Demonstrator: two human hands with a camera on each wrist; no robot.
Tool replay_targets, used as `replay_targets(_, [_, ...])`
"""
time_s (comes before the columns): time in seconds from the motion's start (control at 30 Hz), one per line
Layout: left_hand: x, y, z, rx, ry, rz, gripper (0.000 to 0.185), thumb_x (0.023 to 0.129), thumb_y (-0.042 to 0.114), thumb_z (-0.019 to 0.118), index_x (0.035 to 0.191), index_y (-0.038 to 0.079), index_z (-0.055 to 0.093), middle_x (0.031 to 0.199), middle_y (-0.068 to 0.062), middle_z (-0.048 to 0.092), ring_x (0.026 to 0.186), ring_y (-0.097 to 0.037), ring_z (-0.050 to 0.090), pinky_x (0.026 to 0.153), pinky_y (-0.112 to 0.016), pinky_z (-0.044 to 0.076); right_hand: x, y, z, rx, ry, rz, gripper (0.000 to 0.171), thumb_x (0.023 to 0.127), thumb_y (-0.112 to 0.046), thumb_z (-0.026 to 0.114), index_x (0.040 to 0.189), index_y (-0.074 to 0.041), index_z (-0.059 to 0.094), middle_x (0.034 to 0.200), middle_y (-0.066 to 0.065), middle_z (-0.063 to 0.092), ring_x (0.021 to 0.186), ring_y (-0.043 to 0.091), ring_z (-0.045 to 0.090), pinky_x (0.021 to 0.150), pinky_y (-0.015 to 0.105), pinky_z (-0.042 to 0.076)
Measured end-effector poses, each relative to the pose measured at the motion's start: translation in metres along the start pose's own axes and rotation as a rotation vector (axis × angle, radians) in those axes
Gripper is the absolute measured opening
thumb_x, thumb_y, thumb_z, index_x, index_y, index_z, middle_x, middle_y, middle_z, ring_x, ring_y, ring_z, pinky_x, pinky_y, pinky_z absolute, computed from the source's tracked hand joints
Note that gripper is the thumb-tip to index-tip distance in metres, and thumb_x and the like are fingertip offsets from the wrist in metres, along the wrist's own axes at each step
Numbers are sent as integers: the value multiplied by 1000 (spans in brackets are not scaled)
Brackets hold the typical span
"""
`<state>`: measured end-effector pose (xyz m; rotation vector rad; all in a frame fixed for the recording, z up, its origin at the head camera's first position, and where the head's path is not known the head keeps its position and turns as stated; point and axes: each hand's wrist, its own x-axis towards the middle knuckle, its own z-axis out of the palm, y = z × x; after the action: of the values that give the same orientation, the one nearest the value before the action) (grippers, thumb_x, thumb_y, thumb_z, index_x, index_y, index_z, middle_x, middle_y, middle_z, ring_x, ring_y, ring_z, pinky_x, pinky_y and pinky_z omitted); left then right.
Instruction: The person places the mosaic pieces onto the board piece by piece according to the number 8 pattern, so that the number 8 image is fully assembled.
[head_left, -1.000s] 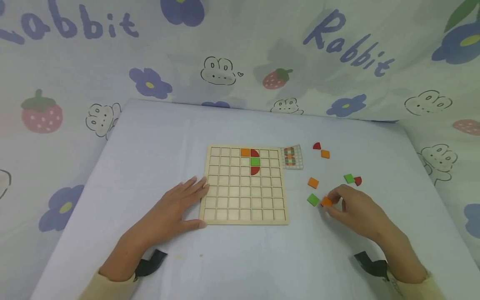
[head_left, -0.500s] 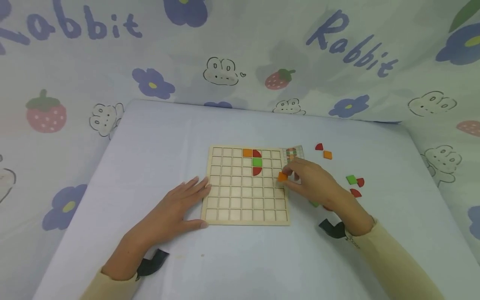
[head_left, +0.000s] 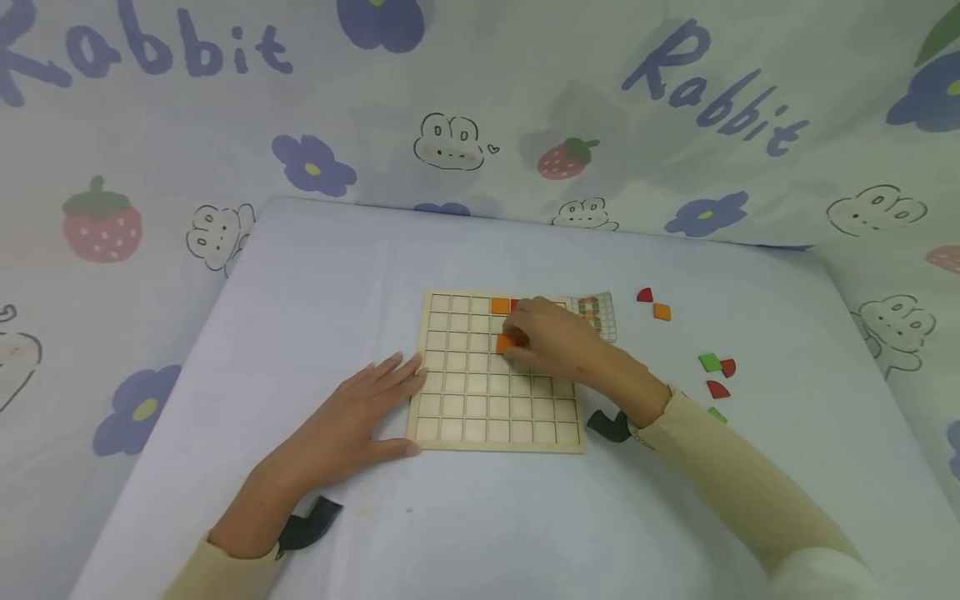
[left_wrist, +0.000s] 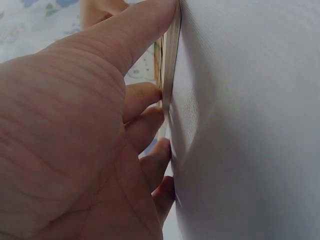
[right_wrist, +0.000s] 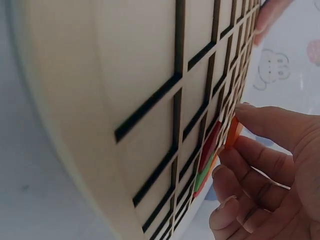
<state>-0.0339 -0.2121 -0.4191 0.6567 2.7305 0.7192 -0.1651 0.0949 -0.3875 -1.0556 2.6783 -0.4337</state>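
Observation:
My right hand [head_left: 558,337] is over the upper middle of a wooden grid board [head_left: 453,408], pinching an orange square tile [head_left: 505,343] between thumb and fingers. In the right wrist view the held tile [right_wrist: 233,132] is tilted against the grid, beside a red quarter-round piece [right_wrist: 209,146] and a green tile [right_wrist: 202,176] set in cells. Another orange tile [head_left: 500,306] fills a top-row cell; the pieces right of it are mostly hidden by the hand. My left hand [head_left: 367,412] rests at the board's left edge, fingers extended and thumb near the lower corner.
A small pattern card [head_left: 607,315] lies against the board's upper right side, partly covered. Loose pieces are scattered to the right: red quarter-rounds [head_left: 717,389], an orange tile [head_left: 662,312] and green tiles [head_left: 709,362]. The right forearm covers part of that area. A printed cloth [head_left: 495,100] stands behind.
My right hand has picked up an orange tile from the loose pieces at right and carried it left onto the board's upper middle. My left hand has stayed at the board's edge.

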Motion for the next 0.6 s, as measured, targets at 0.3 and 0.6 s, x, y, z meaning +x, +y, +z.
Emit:
replay_targets(0.3, [0, 0, 1, -4, 22, 24, 94, 89, 46, 83, 164, 14, 37, 172, 2, 24, 160, -27, 16, 127, -56, 17, 11, -1, 6, -24, -21, 14, 19, 97, -25, 75, 110, -10, 75, 100, -1, 60, 96, 20, 52, 80, 32, 49])
replay_targets(0.6, [0, -2, 1, 3, 18, 22, 93, 89, 46, 82, 164, 14, 37, 172, 2, 23, 160, -28, 15, 127, -55, 15, 10, -3, 10, 0, 10, 43, 21, 95, -24, 79, 110, -10, 73, 101, -1, 61, 99, 20, 53, 82, 31, 50])
